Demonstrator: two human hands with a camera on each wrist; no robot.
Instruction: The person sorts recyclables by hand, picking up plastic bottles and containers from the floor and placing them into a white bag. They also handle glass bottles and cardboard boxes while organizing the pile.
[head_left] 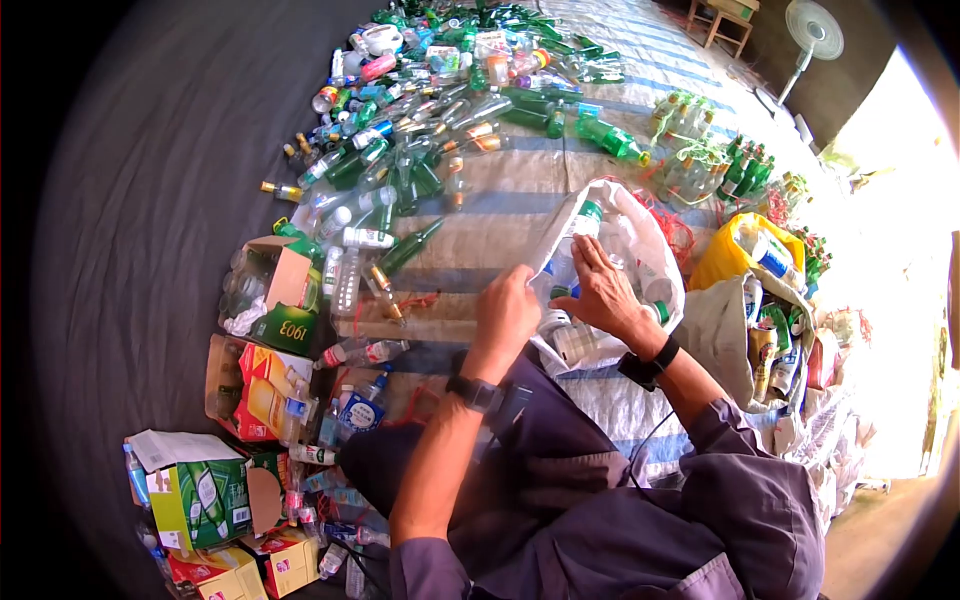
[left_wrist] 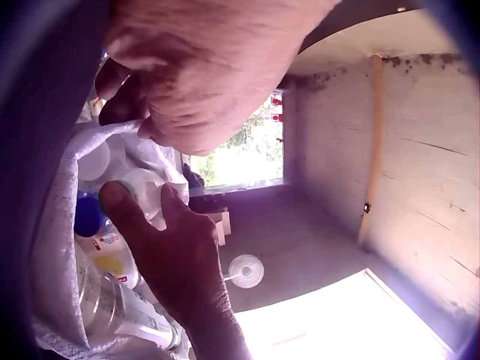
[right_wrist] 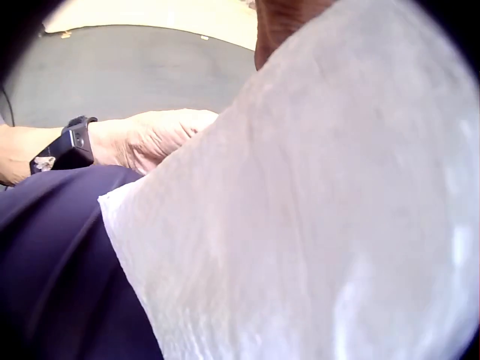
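A white woven sack (head_left: 553, 232) stands with its mouth wide, filled with plastic bottles. My left hand (head_left: 508, 312) grips the near left side of its rim with curled fingers. Over the bottles inside, my right hand (head_left: 607, 297) lies flat with fingers straight and thumb spread. A clear bottle with a green cap (head_left: 590, 210) lies just past its fingertips. In the left wrist view, a blue cap (left_wrist: 90, 215) and a clear labelled bottle (left_wrist: 124, 309) show inside the sack. The sack's side (right_wrist: 300, 217) fills most of the right wrist view and hides most of the right hand.
Green and clear bottles (head_left: 415, 180) lie heaped ahead and to the left. Cardboard boxes (head_left: 275, 395) holding bottles line the left. A yellow bag (head_left: 722, 256) and a beige sack (head_left: 708, 335) of cans stand at the right. A fan (head_left: 815, 30) is at far right.
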